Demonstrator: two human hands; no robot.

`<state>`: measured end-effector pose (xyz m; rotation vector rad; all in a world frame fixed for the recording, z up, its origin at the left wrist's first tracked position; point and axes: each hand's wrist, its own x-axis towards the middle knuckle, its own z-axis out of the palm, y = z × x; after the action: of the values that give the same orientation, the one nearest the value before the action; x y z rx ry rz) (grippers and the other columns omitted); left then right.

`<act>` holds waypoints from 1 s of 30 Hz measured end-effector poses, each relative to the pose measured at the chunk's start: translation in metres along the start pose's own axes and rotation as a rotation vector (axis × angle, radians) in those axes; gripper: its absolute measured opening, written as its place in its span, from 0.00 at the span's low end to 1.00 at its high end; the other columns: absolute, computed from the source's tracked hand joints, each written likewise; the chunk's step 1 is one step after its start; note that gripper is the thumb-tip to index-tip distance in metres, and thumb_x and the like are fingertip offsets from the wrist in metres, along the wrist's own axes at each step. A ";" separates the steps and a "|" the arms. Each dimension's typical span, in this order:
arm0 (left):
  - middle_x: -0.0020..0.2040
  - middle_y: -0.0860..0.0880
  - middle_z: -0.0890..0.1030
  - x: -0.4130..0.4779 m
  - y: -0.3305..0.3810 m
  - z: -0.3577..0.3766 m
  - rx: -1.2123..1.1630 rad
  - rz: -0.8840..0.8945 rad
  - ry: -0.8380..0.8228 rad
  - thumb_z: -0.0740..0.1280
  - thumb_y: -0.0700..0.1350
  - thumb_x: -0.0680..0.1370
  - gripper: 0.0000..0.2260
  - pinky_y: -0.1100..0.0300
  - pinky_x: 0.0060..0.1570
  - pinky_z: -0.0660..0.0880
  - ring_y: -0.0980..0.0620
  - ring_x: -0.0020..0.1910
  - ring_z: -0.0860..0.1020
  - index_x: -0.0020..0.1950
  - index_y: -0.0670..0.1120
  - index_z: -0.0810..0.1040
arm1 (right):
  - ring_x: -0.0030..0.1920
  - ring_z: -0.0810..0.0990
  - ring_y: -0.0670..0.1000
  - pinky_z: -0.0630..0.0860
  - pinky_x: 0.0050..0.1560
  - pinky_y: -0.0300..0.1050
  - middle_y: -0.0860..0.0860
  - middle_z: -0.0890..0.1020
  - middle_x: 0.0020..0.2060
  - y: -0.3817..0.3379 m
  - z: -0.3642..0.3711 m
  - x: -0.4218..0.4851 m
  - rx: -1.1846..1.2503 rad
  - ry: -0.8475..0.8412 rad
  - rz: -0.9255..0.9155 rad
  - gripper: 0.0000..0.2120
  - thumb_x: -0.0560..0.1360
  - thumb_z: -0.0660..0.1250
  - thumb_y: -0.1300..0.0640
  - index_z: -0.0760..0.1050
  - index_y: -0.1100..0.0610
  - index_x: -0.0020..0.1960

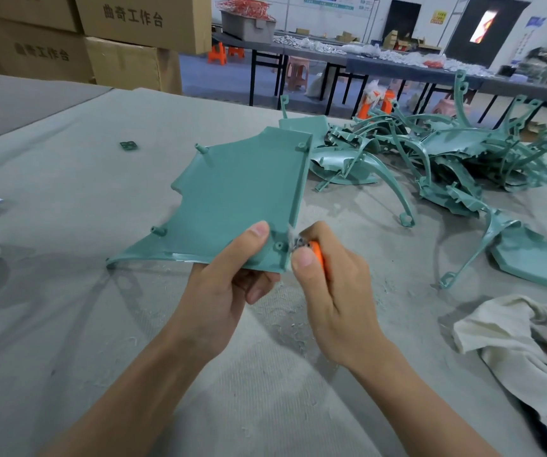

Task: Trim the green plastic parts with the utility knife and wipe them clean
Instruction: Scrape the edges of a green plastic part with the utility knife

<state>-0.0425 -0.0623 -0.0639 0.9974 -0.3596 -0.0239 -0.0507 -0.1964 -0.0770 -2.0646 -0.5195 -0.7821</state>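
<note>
I am holding the green plastic part (242, 192) up off the table (67, 291), with its far end pointing away from me. My left hand (229, 288) is pinching its near corner, thumb on top and fingers curled under. My right hand (331, 291) is wrapped round the orange utility knife (316, 252), with the thumb pushing near the tip. The tip is touching the right edge of the part, just by that corner. I cannot see the blade well, because it is mostly hiding behind my thumb and a bit of fluff.

I think I am shaving the rough edge here. The scary bit is that my two thumbs are very near each other. If the knife slips, it could jump into my left hand. The part is big and I am gripping only one corner, so a hard push could make it twist or wobble. Then the blade could dig in too deep and spoil the edge.

The cloth (512, 331) for wiping is lying on the table to my right, well apart from my hands. The heap of green parts (446, 153) is waiting farther back on the right.
</note>
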 end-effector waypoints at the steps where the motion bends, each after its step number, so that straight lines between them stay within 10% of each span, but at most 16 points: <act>1: 0.27 0.52 0.68 -0.001 0.000 0.001 -0.004 0.016 -0.013 0.63 0.44 0.76 0.09 0.66 0.25 0.60 0.56 0.22 0.63 0.36 0.44 0.72 | 0.27 0.64 0.45 0.61 0.29 0.41 0.41 0.63 0.28 0.000 0.000 0.003 0.010 0.022 0.015 0.20 0.82 0.47 0.35 0.64 0.48 0.42; 19: 0.32 0.42 0.69 0.003 0.009 0.004 -0.029 -0.058 0.049 0.71 0.50 0.68 0.13 0.47 0.39 0.60 0.42 0.34 0.62 0.37 0.42 0.73 | 0.28 0.67 0.47 0.63 0.28 0.44 0.44 0.65 0.29 -0.005 -0.008 -0.001 0.124 0.030 -0.101 0.22 0.83 0.54 0.39 0.69 0.55 0.40; 30: 0.25 0.51 0.68 0.007 0.006 0.018 -0.043 0.018 -0.138 0.63 0.41 0.76 0.11 0.66 0.24 0.63 0.58 0.19 0.63 0.33 0.47 0.75 | 0.27 0.63 0.41 0.58 0.31 0.32 0.39 0.63 0.28 0.000 -0.018 0.010 0.139 0.117 -0.013 0.15 0.82 0.53 0.39 0.61 0.43 0.40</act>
<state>-0.0419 -0.0746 -0.0483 0.9519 -0.4924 -0.0845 -0.0493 -0.2109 -0.0618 -1.8773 -0.5082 -0.8451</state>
